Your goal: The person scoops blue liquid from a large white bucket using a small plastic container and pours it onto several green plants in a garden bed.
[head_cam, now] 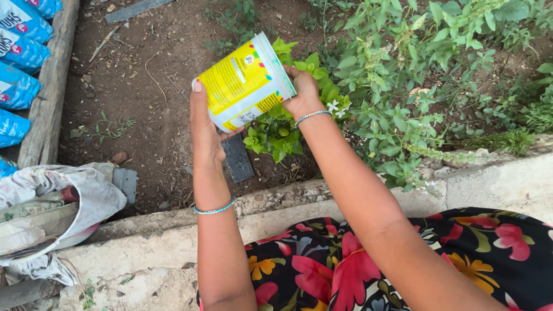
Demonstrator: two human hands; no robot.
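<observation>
- We find both hands raised over a garden bed, holding one yellow and white tub point(245, 82) between them.
- The tub is tilted on its side, its pale rim pointing up and to the right, its base down and to the left.
- Left hand point(204, 129): palm pressed against the tub's lower left side, fingers point(197, 95) stretched straight up along its wall; it is closed on the tub only by this flat hold.
- Right hand point(305, 92): it meets the tub at the rim end; its fingers lie behind the tub and we cannot tell how far they curl.
- Each wrist carries a thin beaded bracelet point(214, 210).
- The tub hangs above a small leafy plant point(276, 132) and just beside a dark flat slab point(237, 158) lying on the bare soil point(150, 86).
- A stone kerb point(173, 242) bounds the near edge of the bed; a wooden plank point(49, 86) bounds its left edge.
- Blue bags point(17, 52) lie beyond the plank; a crumpled cloth bundle point(52, 213) sits at the kerb's left end.
- Denser green growth point(415, 75) fills the bed's right side.
</observation>
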